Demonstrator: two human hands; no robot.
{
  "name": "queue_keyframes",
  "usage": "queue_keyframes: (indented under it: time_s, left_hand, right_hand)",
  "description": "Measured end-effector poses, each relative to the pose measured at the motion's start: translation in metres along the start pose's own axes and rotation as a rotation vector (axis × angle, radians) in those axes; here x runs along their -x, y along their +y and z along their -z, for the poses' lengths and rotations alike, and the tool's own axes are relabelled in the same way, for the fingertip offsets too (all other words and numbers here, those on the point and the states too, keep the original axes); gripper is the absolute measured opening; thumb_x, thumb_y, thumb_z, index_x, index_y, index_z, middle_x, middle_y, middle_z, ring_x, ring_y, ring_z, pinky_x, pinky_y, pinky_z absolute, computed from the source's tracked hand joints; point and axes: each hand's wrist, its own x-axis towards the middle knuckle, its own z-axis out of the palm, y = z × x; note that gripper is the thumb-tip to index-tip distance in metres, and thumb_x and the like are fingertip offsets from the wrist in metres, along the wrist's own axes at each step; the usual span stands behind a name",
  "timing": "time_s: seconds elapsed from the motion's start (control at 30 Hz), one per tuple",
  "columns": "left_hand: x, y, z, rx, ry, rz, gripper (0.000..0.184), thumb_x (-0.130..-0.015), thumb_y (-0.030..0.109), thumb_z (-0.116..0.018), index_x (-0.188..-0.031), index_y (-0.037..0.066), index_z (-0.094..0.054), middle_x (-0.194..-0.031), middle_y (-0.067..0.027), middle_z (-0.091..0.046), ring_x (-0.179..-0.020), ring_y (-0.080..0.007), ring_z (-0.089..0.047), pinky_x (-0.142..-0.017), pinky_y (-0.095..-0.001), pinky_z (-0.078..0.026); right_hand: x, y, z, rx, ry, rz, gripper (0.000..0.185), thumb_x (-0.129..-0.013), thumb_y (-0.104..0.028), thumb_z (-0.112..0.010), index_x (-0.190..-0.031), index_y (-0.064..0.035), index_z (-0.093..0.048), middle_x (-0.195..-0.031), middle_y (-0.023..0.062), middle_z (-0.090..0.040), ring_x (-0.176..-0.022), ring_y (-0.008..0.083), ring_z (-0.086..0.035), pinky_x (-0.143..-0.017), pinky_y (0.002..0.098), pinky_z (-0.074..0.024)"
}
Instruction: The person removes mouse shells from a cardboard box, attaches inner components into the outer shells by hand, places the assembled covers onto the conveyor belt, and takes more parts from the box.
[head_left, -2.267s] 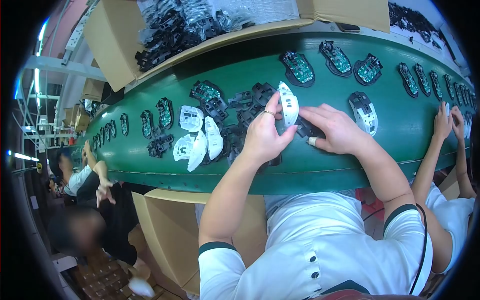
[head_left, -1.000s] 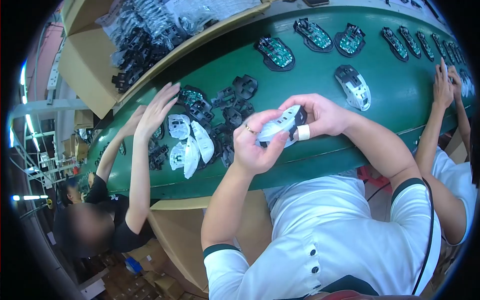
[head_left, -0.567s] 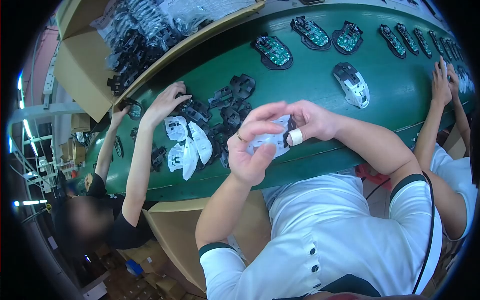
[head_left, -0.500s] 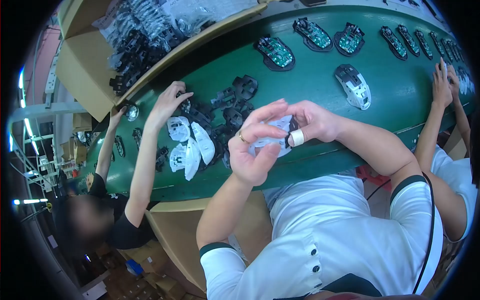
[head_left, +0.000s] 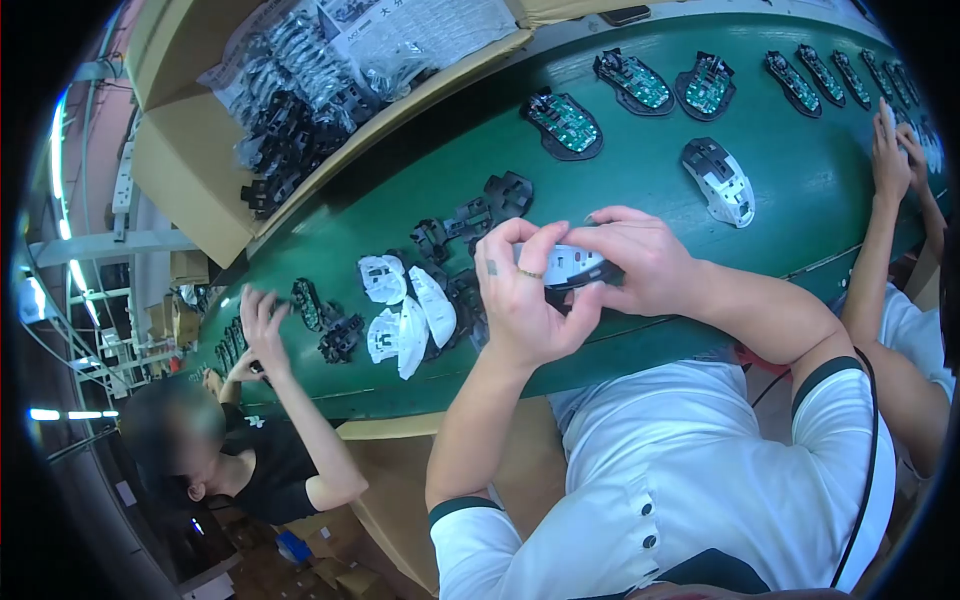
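In the head view, a computer mouse [head_left: 572, 268] with a white top and a dark lower edge is held between my hands. My left hand [head_left: 528, 295] grips its left end, with a ring on one finger. Closed around the right end is my right hand [head_left: 640, 262], fingers along the top and thumb below; the hands cover much of the mouse. Left of them, several white shell pieces [head_left: 408, 335] lie beside black plastic parts [head_left: 465, 225] on the green work surface. Another white and black mouse [head_left: 718, 185] rests to the right, beyond my right hand.
Black bases with green circuit boards [head_left: 565, 122] line the far side. A cardboard box [head_left: 195, 175] of bagged black parts stands at the back left. A co-worker in black [head_left: 270, 470] sits at left; another person's hands [head_left: 893, 150] work at right.
My hands have turned and closed more firmly around the mouse, whose white top and dark edge now show. The left co-worker's arms have drawn back from the black parts. The view has shifted slightly.
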Motion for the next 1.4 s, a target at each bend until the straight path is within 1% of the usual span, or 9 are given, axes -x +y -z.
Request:
queue_keyframes:
  time_s: [0.17, 0.4, 0.63, 0.8, 0.93, 0.97, 1.1, 1.3, 1.4]
  left_hand:
    - [0.013, -0.008, -0.009, 0.016, 0.263, -0.084, 0.059, -0.065, 0.032, -0.083, -0.117, 0.010, -0.069, -0.095, -0.0102, -0.049, -0.079, -0.0264, -0.049, -0.069, -0.0372, -0.043]
    - [0.016, -0.010, 0.001, 0.177, 0.333, -0.115, 0.046, -0.072, 0.044, -0.082, -0.100, 0.010, -0.068, -0.090, -0.0083, -0.044, -0.074, -0.0214, -0.045, -0.060, -0.0323, -0.039]
    - [0.016, -0.008, 0.012, 0.324, 0.265, -0.113, 0.049, -0.075, 0.050, -0.083, -0.092, 0.008, -0.066, -0.089, -0.0086, -0.044, -0.075, -0.0206, -0.045, -0.062, -0.0312, -0.038]
    - [0.018, -0.009, 0.008, 0.427, 0.274, 0.013, 0.043, -0.080, 0.044, -0.082, -0.090, 0.005, -0.066, -0.090, -0.0095, -0.047, -0.077, -0.0199, -0.046, -0.065, -0.0306, -0.040]
    - [0.015, -0.021, 0.001, 0.474, 0.180, 0.165, 0.037, -0.090, 0.033, -0.076, -0.104, -0.001, -0.070, -0.097, -0.0133, -0.054, -0.084, -0.0238, -0.054, -0.073, -0.0324, -0.047]
    - [0.015, -0.023, 0.004, 0.482, 0.134, 0.168, 0.036, -0.094, 0.028, -0.072, -0.113, -0.002, -0.070, -0.106, -0.0172, -0.061, -0.092, -0.0285, -0.060, -0.080, -0.0366, -0.050]
    - [0.015, -0.025, 0.001, 0.474, 0.083, 0.081, 0.036, -0.095, 0.024, -0.069, -0.119, -0.002, -0.067, -0.123, -0.0229, -0.065, -0.110, -0.0371, -0.064, -0.098, -0.0447, -0.050]
    - [0.005, -0.027, 0.018, 0.213, 0.100, 0.019, 0.061, -0.080, 0.011, -0.078, -0.134, -0.007, -0.056, -0.133, -0.0255, -0.059, -0.120, -0.0410, -0.059, -0.105, -0.0459, -0.046]
    - [0.002, -0.039, 0.036, -0.016, 0.132, 0.074, 0.060, -0.079, 0.011, -0.080, -0.133, -0.004, -0.058, -0.130, -0.0247, -0.060, -0.118, -0.0414, -0.058, -0.104, -0.0469, -0.046]
  right_hand:
    - [-0.007, 0.001, 0.004, -0.224, 0.078, 0.121, 0.059, -0.075, -0.024, -0.088, -0.125, -0.0032, -0.065, -0.133, 0.0178, -0.062, -0.111, 0.0357, -0.066, -0.095, 0.0461, -0.0551]
    - [-0.014, 0.002, 0.009, -0.316, -0.061, 0.283, 0.044, -0.089, -0.024, -0.077, -0.125, -0.0013, -0.066, -0.131, 0.0174, -0.067, -0.122, 0.0353, -0.065, -0.104, 0.0476, -0.0517]
    - [-0.014, -0.002, -0.001, -0.389, -0.037, 0.341, 0.034, -0.085, -0.012, -0.077, -0.115, 0.0008, -0.069, -0.123, 0.0185, -0.071, -0.108, 0.0356, -0.072, -0.093, 0.0439, -0.0581]
    - [-0.007, -0.012, -0.012, -0.390, 0.077, 0.230, 0.030, -0.084, -0.016, -0.081, -0.107, 0.0003, -0.070, -0.106, 0.0162, -0.076, -0.091, 0.0333, -0.075, -0.080, 0.0406, -0.0593]
    - [-0.009, -0.005, -0.011, -0.339, 0.063, 0.076, 0.026, -0.085, -0.020, -0.083, -0.098, -0.0004, -0.071, -0.096, 0.0147, -0.076, -0.082, 0.0310, -0.074, -0.073, 0.0396, -0.0580]
    - [-0.009, 0.000, -0.013, -0.300, 0.080, 0.111, 0.029, -0.081, -0.021, -0.087, -0.096, -0.0010, -0.072, -0.093, 0.0130, -0.076, -0.077, 0.0289, -0.073, -0.070, 0.0385, -0.0567]
    - [-0.009, 0.001, -0.012, -0.202, 0.130, 0.152, 0.036, -0.076, -0.025, -0.091, -0.097, -0.0019, -0.073, -0.092, 0.0118, -0.076, -0.074, 0.0265, -0.071, -0.069, 0.0364, -0.0554]
    - [-0.018, 0.000, -0.007, -0.057, 0.186, 0.186, 0.034, -0.075, -0.026, -0.091, -0.092, -0.0036, -0.071, -0.081, 0.0076, -0.071, -0.066, 0.0240, -0.065, -0.063, 0.0358, -0.0498]
    - [-0.023, 0.006, 0.003, 0.093, 0.230, 0.124, 0.033, -0.076, -0.029, -0.090, -0.090, -0.0050, -0.071, -0.076, 0.0059, -0.068, -0.064, 0.0241, -0.062, -0.062, 0.0358, -0.0474]
